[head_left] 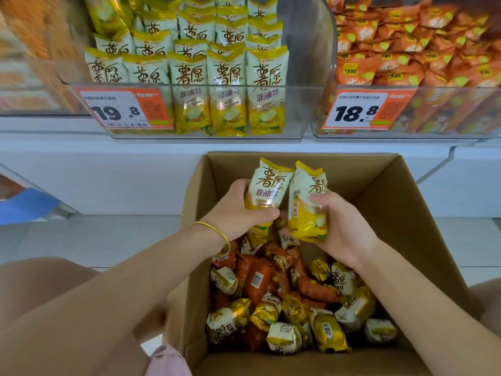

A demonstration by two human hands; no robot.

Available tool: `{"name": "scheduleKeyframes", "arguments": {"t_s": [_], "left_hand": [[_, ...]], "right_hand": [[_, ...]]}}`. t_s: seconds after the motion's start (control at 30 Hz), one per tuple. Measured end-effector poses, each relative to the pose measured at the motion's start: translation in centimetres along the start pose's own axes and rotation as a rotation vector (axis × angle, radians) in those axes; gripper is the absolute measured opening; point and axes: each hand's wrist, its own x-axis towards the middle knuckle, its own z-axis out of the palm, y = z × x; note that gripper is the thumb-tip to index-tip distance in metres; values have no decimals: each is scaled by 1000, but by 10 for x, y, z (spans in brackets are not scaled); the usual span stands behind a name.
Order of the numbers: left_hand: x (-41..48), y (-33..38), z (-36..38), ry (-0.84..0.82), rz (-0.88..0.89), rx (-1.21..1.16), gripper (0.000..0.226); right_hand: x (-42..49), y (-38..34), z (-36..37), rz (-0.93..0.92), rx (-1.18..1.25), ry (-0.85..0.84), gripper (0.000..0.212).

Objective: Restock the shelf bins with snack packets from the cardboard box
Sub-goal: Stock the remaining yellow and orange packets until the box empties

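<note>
Yellow-white snack packet [267,185] stands upright in left hand [235,210], fingers curled around lower half. Right hand [341,226] grasps second packet [306,210], just beside first (touching or not, cannot tell). Both hands over cardboard box [393,213]; loose packets [284,308] heaped below wrists. Yellow-packet bin [295,112] above and beyond left hand; orange-packet bin [447,126] above and beyond right hand.

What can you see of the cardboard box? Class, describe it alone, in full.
The cardboard box is plain brown, seemingly corrugated, upright and open at the top, just below the shelf bins. A loose heap of yellow packets and orange packets covers its bottom, well under the rim. The left hand and right hand each hold a yellow packet above its far half. Whether the forearms touch its walls cannot be told.
</note>
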Motion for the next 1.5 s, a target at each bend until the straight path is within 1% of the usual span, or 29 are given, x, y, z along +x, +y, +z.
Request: {"name": "scheduleKeyframes", "arguments": {"t_s": [0.1,0.13,0.2,0.23,0.27,0.37,0.43,0.57,0.63,0.7,0.73,0.8,0.9,0.93,0.97,1.0,1.03,1.1,1.17,1.23,1.3,1.4,1.47,1.5], "left_hand": [[-3,4,5,-42,25,-60,66],[-3,6,5,-58,30,-98,65],[-5,11,2,-76,34,-223,69],[-6,13,-1,-84,52,-261,71],[-8,15,-3,-81,87,-251,71],[-16,23,-12,-31,234,-137,67],[-22,34,-21,38,337,-54,58],[-26,67,-56,166,525,90,37],[-24,82,-76,278,601,142,40],[-22,95,-96,418,640,111,43],[-21,100,-106,490,667,106,41],[-20,105,-124,597,710,162,33],[-17,102,-147,659,708,249,27],[-14,99,-154,686,695,303,33],[-11,96,-163,733,679,393,45],[-8,92,-172,807,667,504,55],[-6,87,-182,902,661,594,59],[-2,76,-198,1066,666,643,51],[0,63,-207,1159,669,620,40],[2,54,-213,1153,628,578,37],[3,48,-218,1116,610,551,39],[5,44,-220,1064,620,524,40],[7,44,-217,1034,610,520,42],[8,46,-216,1029,603,506,44]], "right_hand": [[-4,-10,8,-116,-177,-8,59],[-6,-13,10,-148,-181,-4,68],[-11,-21,12,-170,-142,-37,95],[-14,-25,16,-174,-140,-64,102],[-16,-30,22,-182,-157,-98,104],[-19,-44,42,-235,-189,-190,91],[-19,-55,59,-281,-174,-208,84],[-8,-87,96,-394,-208,-273,80],[3,-105,118,-442,-239,-306,75],[17,-122,139,-473,-244,-344,64],[25,-129,150,-480,-245,-371,62],[43,-139,170,-501,-278,-409,63],[72,-147,194,-497,-333,-375,62],[83,-147,201,-489,-327,-362,57],[93,-146,209,-479,-312,-353,51],[104,-145,216,-475,-300,-346,49],[113,-143,224,-474,-300,-336,50],[131,-141,239,-485,-321,-291,51],[146,-138,254,-504,-348,-275,47],[157,-132,263,-533,-399,-260,42],[167,-124,266,-572,-492,-211,43],[175,-119,268,-660,-672,-83,54],[176,-121,271,-659,-754,-71,63],[175,-123,272,-637,-771,-84,63]]}}
